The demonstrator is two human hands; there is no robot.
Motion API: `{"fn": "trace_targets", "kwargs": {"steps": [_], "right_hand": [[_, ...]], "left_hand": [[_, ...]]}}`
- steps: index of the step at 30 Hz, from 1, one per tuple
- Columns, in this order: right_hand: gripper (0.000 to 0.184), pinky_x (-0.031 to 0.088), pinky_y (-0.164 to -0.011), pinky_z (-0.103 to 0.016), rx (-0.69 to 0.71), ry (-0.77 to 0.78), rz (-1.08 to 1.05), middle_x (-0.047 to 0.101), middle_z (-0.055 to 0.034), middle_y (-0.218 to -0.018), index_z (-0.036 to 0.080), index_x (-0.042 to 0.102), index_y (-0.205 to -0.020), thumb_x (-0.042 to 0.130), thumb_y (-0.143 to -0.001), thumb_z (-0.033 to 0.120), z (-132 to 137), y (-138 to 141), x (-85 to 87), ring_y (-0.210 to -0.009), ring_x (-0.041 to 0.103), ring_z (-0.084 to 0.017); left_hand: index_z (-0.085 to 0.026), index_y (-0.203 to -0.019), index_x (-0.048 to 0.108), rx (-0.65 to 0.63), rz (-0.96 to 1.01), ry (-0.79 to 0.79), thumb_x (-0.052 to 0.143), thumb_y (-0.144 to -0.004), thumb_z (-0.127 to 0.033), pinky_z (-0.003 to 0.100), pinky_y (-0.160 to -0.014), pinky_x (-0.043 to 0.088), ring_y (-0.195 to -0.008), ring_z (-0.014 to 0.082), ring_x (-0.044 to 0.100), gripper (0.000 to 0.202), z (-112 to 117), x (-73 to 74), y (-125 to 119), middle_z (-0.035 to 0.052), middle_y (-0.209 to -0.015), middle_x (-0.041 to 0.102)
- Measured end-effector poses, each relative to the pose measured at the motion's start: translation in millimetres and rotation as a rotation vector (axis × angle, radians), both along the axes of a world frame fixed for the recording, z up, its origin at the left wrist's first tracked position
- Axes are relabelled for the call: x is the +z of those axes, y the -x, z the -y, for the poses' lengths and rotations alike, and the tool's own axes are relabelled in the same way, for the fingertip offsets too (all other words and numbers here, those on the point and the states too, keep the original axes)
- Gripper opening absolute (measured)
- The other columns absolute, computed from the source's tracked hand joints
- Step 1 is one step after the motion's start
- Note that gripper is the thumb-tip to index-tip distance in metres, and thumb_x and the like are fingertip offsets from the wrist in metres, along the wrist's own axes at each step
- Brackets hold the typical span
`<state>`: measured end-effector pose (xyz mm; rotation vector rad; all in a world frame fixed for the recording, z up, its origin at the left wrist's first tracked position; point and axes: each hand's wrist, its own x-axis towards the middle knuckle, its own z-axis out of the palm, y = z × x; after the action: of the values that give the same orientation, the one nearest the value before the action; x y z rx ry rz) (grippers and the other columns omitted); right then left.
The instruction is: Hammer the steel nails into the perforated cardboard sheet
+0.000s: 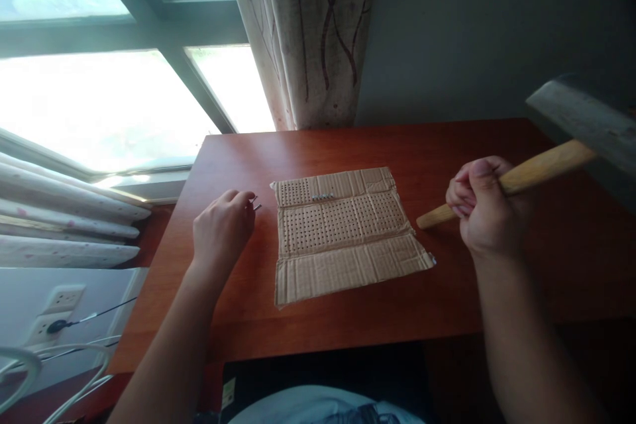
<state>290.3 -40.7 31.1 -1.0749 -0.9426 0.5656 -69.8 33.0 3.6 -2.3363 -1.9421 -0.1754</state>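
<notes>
A flat piece of brown cardboard [342,235], punched with rows of small holes, lies in the middle of a reddish wooden table [407,146]. A short row of nails [322,196] stands in its far strip. My left hand [222,228] rests on the table just left of the cardboard, fingers pinched on a few small nails [255,203] whose tips stick out. My right hand [479,205] is to the right of the cardboard, wrapped round the wooden handle of a hammer [541,169]. Its grey metal head is raised at the right edge of view.
A patterned curtain [311,33] hangs behind the table's far edge beside a bright window [99,99]. Wall sockets with a plugged cable [57,326] sit low at the left. The table's near edge runs just above my lap.
</notes>
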Motion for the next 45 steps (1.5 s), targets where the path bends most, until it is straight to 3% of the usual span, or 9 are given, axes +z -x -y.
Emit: {"fn": "trace_targets", "kwargs": {"steps": [3,8,13,16,22,28,45], "right_hand": [[0.032,0.02,-0.036,-0.021,-0.005,0.004,-0.006,0.035,0.0091,-0.044,0.021,0.058,-0.068,0.074,-0.086,0.041,0,0,-0.6,-0.036,0.029,-0.006],[0.033,0.02,-0.036,-0.021,-0.003,-0.004,-0.01,0.034,0.009,-0.044,0.02,0.058,-0.067,0.075,-0.086,0.041,-1,-1,-0.6,-0.036,0.029,-0.005],[0.031,0.02,-0.035,-0.021,0.003,0.0,-0.01,0.035,0.0091,-0.044,0.02,0.058,-0.068,0.073,-0.087,0.04,0,0,0.0,-0.036,0.028,-0.006],[0.032,0.02,-0.035,-0.02,-0.001,0.007,-0.007,0.035,0.0093,-0.044,0.021,0.057,-0.068,0.074,-0.087,0.042,1,1,0.6,-0.036,0.028,-0.006],[0.034,0.021,-0.036,-0.021,-0.006,0.006,-0.008,0.035,0.0091,-0.045,0.02,0.057,-0.068,0.076,-0.085,0.043,1,1,2.1,-0.036,0.029,-0.005],[0.032,0.021,-0.036,-0.021,0.009,-0.011,-0.023,0.035,0.009,-0.045,0.02,0.058,-0.069,0.073,-0.087,0.04,1,-2,-1.6,-0.036,0.029,-0.005],[0.034,0.02,-0.037,-0.022,0.011,0.005,0.007,0.034,0.0095,-0.045,0.021,0.057,-0.069,0.073,-0.088,0.044,0,-5,-4.5,-0.036,0.028,-0.005]], "left_hand": [[-0.021,-0.103,0.073,-0.038,0.273,-0.038,0.053,-0.092,-0.032,0.033,-0.07,0.053,-0.082,0.0225,0.071,0.026,-2,2.9,2,0.0076,-0.103,0.074],[-0.017,-0.091,0.069,-0.064,0.975,-0.024,0.071,-0.082,-0.033,0.029,-0.072,0.059,-0.076,0.0176,0.072,0.018,-2,17.9,-9,0.0031,-0.084,0.073],[-0.018,-0.086,0.07,-0.199,1.209,0.036,0.079,-0.076,-0.03,0.028,-0.071,0.061,-0.075,0.0156,0.071,0.017,5,46.4,-46,0.0025,-0.082,0.074],[-0.018,-0.085,0.07,-0.312,1.213,0.111,0.077,-0.077,-0.029,0.028,-0.071,0.062,-0.074,0.0157,0.071,0.015,6,52.3,-70,0.003,-0.081,0.074],[-0.017,-0.084,0.072,-0.425,1.023,0.119,0.07,-0.082,-0.027,0.029,-0.074,0.06,-0.076,0.0168,0.072,0.01,-5,38.6,-98,0.0037,-0.081,0.075],[-0.017,-0.085,0.072,-0.424,0.943,0.113,0.068,-0.083,-0.025,0.026,-0.071,0.057,-0.075,0.016,0.071,0.009,-8,31.5,-100,0.0028,-0.08,0.076],[-0.018,-0.084,0.072,-0.409,0.883,0.072,0.069,-0.083,-0.022,0.024,-0.068,0.054,-0.07,0.0139,0.069,0.005,-5,31.6,-102,0.0006,-0.077,0.075]]}}
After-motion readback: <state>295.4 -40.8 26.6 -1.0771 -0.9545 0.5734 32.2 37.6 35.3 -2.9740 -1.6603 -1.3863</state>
